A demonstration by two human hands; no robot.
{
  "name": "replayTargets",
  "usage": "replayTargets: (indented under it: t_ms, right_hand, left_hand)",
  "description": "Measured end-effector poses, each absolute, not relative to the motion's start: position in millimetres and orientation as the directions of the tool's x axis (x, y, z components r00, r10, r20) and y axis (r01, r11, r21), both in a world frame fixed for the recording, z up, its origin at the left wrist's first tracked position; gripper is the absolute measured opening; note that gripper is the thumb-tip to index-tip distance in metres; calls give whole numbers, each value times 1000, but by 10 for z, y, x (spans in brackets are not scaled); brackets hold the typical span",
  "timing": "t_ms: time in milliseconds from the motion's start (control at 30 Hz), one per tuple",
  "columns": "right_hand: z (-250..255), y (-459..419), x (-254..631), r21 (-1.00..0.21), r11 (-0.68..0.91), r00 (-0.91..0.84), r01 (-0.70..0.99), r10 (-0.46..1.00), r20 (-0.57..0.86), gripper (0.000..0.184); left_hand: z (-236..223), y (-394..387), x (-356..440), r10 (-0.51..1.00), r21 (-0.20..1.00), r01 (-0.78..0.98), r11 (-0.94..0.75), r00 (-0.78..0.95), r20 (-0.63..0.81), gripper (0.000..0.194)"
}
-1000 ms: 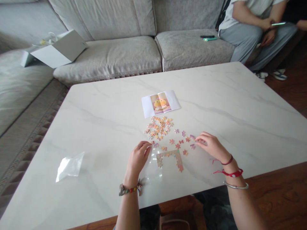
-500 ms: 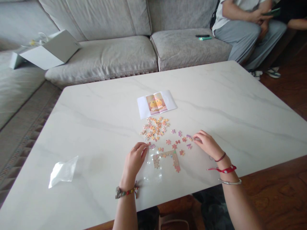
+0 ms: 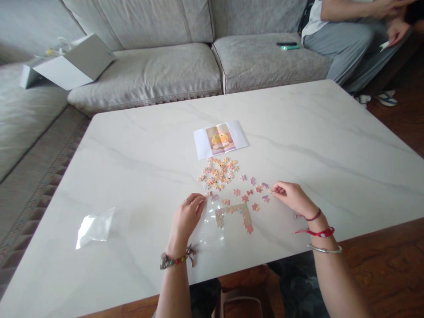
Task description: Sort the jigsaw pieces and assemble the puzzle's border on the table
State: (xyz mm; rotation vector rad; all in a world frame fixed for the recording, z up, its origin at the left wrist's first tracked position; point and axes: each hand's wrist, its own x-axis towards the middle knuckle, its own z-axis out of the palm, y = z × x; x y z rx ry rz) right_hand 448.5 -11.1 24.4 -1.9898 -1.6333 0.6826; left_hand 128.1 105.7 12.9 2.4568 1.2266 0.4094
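On the white table, a partly joined puzzle border forms an angular arch, open toward me. My left hand is at its left, thumb and fingers pinched on a small puzzle piece at the table surface. A purple piece lies just beside those fingertips. My right hand is to the right, its fingers closed in a pinch at a small pale piece partly hidden by the fingertips. Several loose pink and purple pieces are spread between my hands. A heap of orange and pink pieces lies beyond them.
Behind the heap lies a creased picture sheet with yellow figures. A clear plastic bag rests on the table's left. Beyond are a grey sofa, a white box and a seated person at the right.
The view has shifted slightly. My right hand has drawn back a little from the purple piece near it; my left hand keeps nearly the same place. The seated person's hands have moved.
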Motion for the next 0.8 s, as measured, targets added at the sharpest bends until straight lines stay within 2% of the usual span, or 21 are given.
replayTargets:
  t_ms: [167,333,467,567,800]
  right_hand:
    - [337,-90,4407,-726,-182,199,663,978,-64,17]
    - [426,-7,3967,-928,-193,118,317,979,-163,12]
    - [410,-44,3467,-952,-282,-9,122,959,-285,16]
    - [336,-125,3167,-939,-319,-29,131,945,-325,16]
    - [176,-186,2805,-919,-340,108,201,940,-324,9]
  left_hand:
    - [156,1036,1280,799,443,696,-565,595,84,20]
    - [222,974,1278,798,440,702,-559,600,55,19]
    - [219,883,1241,793,438,697,-568,606,64,19]
    - [199,800,1205,786,459,678,-574,613,79,18]
    - [215,611,1164,714,501,574,-648,686,139,22]
